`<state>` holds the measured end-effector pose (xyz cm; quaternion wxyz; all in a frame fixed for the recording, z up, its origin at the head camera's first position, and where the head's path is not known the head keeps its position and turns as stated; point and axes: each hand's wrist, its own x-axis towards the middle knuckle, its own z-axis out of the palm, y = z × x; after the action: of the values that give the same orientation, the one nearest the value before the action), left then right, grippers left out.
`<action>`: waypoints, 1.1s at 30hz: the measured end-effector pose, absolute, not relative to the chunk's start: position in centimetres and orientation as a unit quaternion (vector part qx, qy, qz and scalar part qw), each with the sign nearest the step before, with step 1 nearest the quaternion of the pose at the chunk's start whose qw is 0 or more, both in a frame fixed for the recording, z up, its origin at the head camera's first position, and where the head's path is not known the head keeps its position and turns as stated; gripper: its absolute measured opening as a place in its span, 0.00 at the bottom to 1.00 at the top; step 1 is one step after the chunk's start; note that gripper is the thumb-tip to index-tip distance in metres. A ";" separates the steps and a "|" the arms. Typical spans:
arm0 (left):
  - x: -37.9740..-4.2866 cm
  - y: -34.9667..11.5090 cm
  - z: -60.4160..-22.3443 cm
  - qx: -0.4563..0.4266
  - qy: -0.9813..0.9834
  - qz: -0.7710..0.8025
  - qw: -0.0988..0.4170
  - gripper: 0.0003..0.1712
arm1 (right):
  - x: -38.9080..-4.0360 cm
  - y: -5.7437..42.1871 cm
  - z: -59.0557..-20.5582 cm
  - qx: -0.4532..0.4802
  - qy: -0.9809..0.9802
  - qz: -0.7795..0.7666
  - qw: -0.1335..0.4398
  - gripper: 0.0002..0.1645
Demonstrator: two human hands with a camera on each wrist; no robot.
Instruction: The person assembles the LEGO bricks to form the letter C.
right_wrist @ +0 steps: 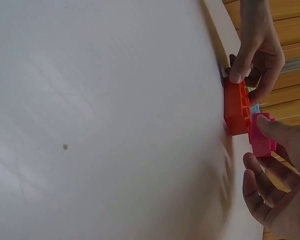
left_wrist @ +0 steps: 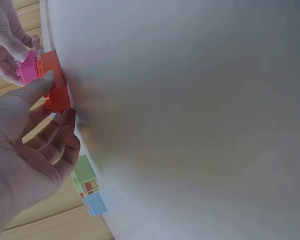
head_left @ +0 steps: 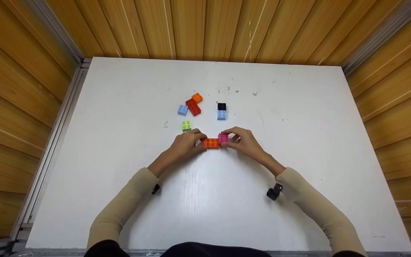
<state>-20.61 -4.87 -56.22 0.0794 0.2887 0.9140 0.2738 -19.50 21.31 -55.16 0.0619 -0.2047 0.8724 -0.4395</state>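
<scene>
My left hand [head_left: 187, 142] pinches the left end of a long orange-red toy building brick [head_left: 211, 143] between thumb and fingers. The brick stands on the white table, its studs facing up. Thumb and fingers of my right hand [head_left: 244, 142] grip a small pink brick [head_left: 223, 138] at the long brick's right end. Seen from the right wrist, the pink brick [right_wrist: 261, 135] sits at the studs of the orange-red brick [right_wrist: 235, 111] and juts out past its end. Close beyond my left hand lies a lime green brick [head_left: 186, 125], which shows a printed picture in the left wrist view.
Farther back on the white table [head_left: 120, 107] lie a light blue brick [head_left: 182, 110], a red brick [head_left: 193, 107] and an orange brick [head_left: 197, 97]. To their right, a black brick [head_left: 222, 106] adjoins another light blue brick [head_left: 221, 115]. Wood-patterned walls [head_left: 187, 28] enclose the table.
</scene>
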 end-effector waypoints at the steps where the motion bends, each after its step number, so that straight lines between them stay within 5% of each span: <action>1: -20.6 -4.8 -56.2 0.289 0.913 0.275 0.082 0.21 | -19.4 21.3 -55.2 -0.203 0.873 -0.439 0.064 0.23; 33: -21.1 -4.4 -56.5 0.253 0.912 0.301 0.119 0.23 | -19.3 20.0 -54.6 -0.211 0.915 -0.340 0.063 0.24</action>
<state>-21.10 -4.39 -56.46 0.1186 0.2533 0.9118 0.3007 -19.27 20.02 -54.60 0.0630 -0.2107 0.9145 -0.3396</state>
